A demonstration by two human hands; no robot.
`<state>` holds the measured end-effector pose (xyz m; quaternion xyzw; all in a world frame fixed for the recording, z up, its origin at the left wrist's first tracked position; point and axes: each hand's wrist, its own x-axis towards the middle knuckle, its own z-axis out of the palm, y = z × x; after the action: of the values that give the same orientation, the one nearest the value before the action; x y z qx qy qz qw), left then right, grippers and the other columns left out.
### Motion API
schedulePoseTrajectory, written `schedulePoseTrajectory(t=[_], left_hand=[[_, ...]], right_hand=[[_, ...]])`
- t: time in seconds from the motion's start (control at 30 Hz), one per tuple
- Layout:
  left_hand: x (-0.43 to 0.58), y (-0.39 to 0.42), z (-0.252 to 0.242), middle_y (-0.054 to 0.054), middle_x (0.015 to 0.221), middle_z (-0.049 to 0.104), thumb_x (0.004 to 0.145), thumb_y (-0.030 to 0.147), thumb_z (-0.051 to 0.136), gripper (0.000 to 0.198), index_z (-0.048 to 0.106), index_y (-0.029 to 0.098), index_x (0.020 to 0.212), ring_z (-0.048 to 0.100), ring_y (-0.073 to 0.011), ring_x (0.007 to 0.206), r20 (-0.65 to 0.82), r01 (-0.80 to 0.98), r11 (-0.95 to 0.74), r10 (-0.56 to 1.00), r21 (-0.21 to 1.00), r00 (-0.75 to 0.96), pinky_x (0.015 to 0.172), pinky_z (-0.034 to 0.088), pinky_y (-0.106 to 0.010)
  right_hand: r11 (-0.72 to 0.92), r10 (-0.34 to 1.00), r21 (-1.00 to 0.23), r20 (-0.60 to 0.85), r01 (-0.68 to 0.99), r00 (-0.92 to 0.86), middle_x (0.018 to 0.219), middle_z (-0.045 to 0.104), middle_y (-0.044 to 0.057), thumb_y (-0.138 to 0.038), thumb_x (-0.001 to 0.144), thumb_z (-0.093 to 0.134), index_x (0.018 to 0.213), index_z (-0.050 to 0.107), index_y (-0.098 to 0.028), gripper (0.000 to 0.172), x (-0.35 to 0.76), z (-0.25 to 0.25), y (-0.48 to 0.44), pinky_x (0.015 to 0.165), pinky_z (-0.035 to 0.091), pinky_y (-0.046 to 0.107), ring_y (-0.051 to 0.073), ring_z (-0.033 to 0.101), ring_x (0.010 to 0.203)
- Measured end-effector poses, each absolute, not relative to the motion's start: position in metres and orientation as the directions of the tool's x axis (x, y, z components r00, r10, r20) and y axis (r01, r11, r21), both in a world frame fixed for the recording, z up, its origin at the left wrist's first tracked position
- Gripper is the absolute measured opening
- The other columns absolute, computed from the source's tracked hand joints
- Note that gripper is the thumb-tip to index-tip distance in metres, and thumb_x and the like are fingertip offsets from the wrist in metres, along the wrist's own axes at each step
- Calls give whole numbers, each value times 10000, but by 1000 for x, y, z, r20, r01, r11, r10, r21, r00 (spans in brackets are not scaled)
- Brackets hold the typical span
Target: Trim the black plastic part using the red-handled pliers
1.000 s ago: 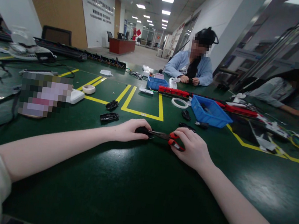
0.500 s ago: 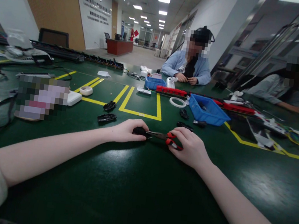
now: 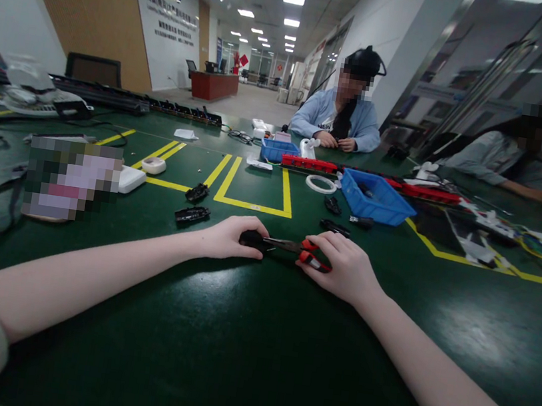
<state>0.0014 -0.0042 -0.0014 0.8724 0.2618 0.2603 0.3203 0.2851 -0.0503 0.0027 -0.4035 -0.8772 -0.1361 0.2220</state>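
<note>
Just above the green table (image 3: 252, 335), my left hand (image 3: 233, 235) is closed round a small black part (image 3: 252, 239), much of it hidden by my fingers. My right hand (image 3: 343, 263) grips red-handled pliers (image 3: 313, 261). The narrow metal jaws point left and meet the black part's right end; whether they clamp it I cannot tell. Left of my left hand lie two black plastic pieces, one nearer (image 3: 192, 215) and one farther (image 3: 197, 193). Beyond my right hand rest another black piece (image 3: 335, 227) and a smaller one (image 3: 332, 205).
A blue bin (image 3: 377, 201) holding dark items stands behind my right hand, with a white ring (image 3: 321, 184) beside it. Farther back are a smaller blue bin (image 3: 278, 151) and red rails (image 3: 309, 164). At left lie a tape roll (image 3: 154, 166) and a white box (image 3: 130, 180). A person (image 3: 338, 115) sits opposite.
The camera view has shifted slightly. Both hands keep their hold on the black part and the pliers, with the red handles a touch farther left.
</note>
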Motion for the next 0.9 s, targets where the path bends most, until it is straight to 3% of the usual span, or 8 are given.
schedulePoseTrajectory(t=[0.53, 0.9], left_hand=[[1, -2, -4, -62, 1055, 665, 861, 296, 685, 251, 631, 163, 1067, 623, -211, 970, 270, 298, -656, 620, 694, 737, 861, 476, -342], [2, -6, 0, -37, 1003, 664, 807, 342, 740, 298, 642, 172, 1032, 624, -199, 904, 225, 314, -601, 653, 735, 723, 786, 483, -316]], right_hand=[[639, 643, 59, 506, 767, -575, 988, 673, 121, -444, 857, 625, 1049, 628, -170, 335, 285, 2, -50, 755, 525, 399, 263, 635, 870], [641, 636, 49, 526, 766, -565, 1003, 683, 122, -453, 834, 648, 1067, 641, -176, 362, 284, 5, -51, 770, 530, 408, 274, 646, 893]])
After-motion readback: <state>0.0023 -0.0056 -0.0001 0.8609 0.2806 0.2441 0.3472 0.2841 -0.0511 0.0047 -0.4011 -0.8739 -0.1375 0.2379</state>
